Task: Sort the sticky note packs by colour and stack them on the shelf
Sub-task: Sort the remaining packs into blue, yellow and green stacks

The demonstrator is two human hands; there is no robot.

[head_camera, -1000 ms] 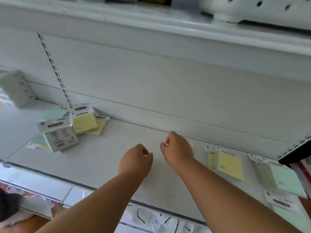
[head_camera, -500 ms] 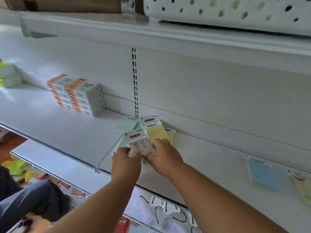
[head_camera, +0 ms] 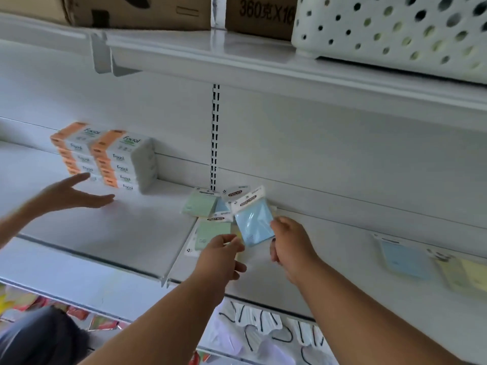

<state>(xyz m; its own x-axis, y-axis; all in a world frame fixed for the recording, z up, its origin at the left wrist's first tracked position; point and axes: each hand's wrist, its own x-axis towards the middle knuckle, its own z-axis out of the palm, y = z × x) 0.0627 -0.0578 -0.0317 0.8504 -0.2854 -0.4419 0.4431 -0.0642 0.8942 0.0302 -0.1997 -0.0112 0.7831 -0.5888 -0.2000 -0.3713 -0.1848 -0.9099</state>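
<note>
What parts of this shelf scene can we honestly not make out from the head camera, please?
- Pile of sticky note packs, head view: overlapping, so the count is unclear.
- Yellow pack: blurred and cut by the right edge.
- Right hand grips the blue pack; its fingertips are hidden behind the pack.
- Left hand: its own back hides whether it pinches the green pack.
- Another person's hand: motion-blurred, arm cut by the left edge.

Right hand (head_camera: 288,242): fingertips hidden behind blue pack (head_camera: 254,223), grip unclear. Yellow pack (head_camera: 466,279) at far right blurred, label illegible. Cardboard box (head_camera: 259,15) cut off by top edge. Third hand (head_camera: 71,193), left edge, motion-blurred; arm cut off.
</note>
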